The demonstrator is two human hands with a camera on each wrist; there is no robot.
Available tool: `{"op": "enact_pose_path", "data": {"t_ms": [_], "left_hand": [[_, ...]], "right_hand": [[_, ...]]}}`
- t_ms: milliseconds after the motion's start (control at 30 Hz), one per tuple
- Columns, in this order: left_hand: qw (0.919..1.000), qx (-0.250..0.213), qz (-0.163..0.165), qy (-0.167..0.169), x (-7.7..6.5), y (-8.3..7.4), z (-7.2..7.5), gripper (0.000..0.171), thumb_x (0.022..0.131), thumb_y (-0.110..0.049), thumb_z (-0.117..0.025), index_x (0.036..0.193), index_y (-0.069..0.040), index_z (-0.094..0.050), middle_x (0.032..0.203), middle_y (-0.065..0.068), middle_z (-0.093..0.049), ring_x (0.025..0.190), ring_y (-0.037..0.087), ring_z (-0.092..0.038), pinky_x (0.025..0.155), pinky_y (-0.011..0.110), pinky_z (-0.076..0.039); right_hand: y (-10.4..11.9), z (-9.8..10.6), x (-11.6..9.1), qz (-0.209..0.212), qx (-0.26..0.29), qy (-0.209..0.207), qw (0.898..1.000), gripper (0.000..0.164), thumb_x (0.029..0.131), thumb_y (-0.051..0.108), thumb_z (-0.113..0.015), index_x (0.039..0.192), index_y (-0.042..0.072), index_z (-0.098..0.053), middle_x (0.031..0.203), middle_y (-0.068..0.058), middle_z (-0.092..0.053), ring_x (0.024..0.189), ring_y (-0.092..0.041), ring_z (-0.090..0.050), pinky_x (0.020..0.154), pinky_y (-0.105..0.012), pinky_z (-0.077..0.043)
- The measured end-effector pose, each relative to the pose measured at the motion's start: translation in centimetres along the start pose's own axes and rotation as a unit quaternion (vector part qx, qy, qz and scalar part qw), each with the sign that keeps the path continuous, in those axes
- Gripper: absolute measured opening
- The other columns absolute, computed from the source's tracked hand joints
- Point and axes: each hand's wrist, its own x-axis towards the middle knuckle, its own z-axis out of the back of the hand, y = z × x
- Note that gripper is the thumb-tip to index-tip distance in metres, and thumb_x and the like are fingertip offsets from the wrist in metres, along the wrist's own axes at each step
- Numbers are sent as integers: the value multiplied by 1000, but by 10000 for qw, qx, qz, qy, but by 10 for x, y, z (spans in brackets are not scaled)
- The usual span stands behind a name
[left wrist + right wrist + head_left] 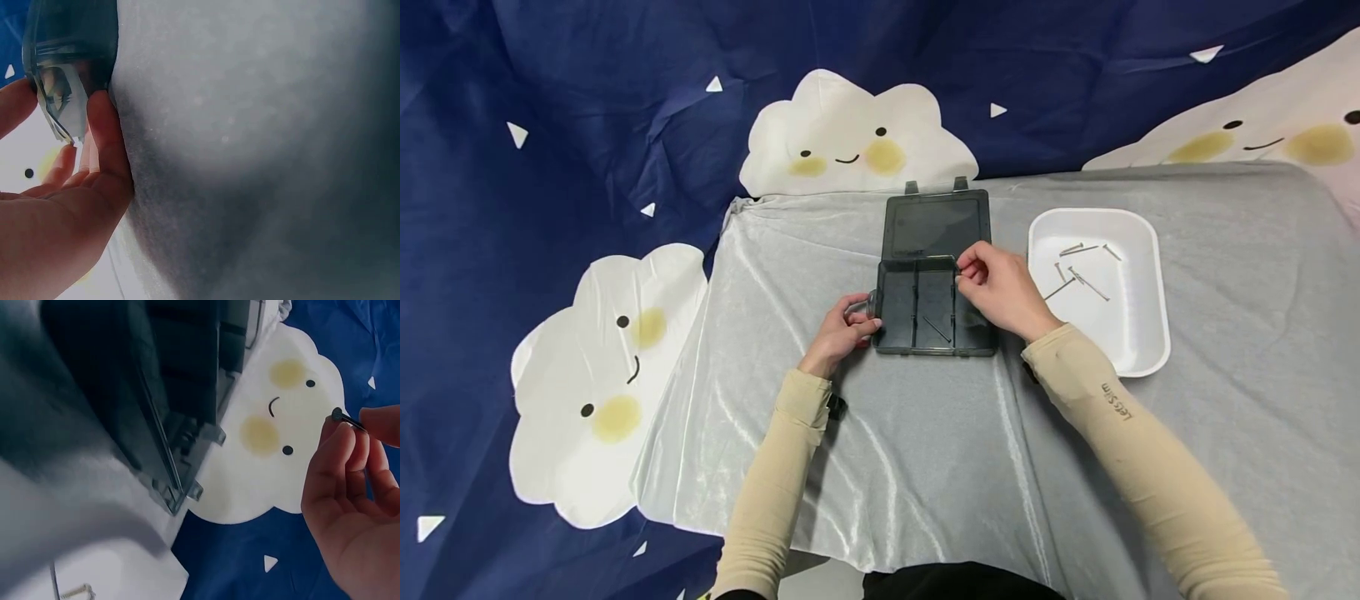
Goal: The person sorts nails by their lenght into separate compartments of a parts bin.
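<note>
A dark translucent compartment box [897, 346] lies with its lid [936, 221] folded back. My left hand [841, 332] grips the box's left side at its clear handle, the thumb over the front edge. In the left wrist view, that hand's fingers [107, 134] curl at the box end. Above the right-hand compartment, my right hand [1000, 287] pinches a small screw [350, 419] between thumb and fingertips; most of its shank is hidden by them. One thin screw [937, 330] lies slanted in the middle compartment.
To the right, a white tray [1159, 325] holds several loose screws [1090, 285], partly behind the right forearm. Grey cloth [917, 467] covers the table. A dark blue curtain [625, 50] with cloud faces hangs behind and at the left.
</note>
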Motion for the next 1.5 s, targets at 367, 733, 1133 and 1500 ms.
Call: {"op": "enact_pose_path", "data": {"t_ms": [367,733,1133,1500], "left_hand": [[10000,-18,-74,-4,-1,0,0,58,87,-6,-70,139,-12,-46,75,-8,-62,70,9,-58,63,24,-50],[10000,-32,17,2,-1,0,0,58,87,-7,-70,140,-14,-45,79,-7,-62,70,9,-58,63,23,-50],[10000,26,10,-21,-1,-1,0,59,87,-8,-70,140,-15,-46,80,-6,-61,71,8,-58,64,23,-50],[10000,12,4,9,0,0,1,58,87,-8,-71,140,-16,-46,81,-5,-62,72,9,-59,63,23,-50]], "right_hand": [[-11,-19,-2,-172,-23,417,9990,9,90,12,-60,96,5,-64,87,-10,-66,76,-20,-58,73,-31,-45],[-17,-31,-2,-202,-72,401,9990,9,89,15,-62,92,6,-65,84,-9,-67,73,-19,-60,72,-30,-46],[-22,-39,0,-234,-107,467,9986,10,90,14,-63,94,5,-66,85,-10,-68,76,-21,-60,72,-31,-47],[-27,-44,2,-260,-288,470,9981,9,91,15,-64,94,6,-67,85,-9,-69,76,-21,-60,72,-31,-46]]}}
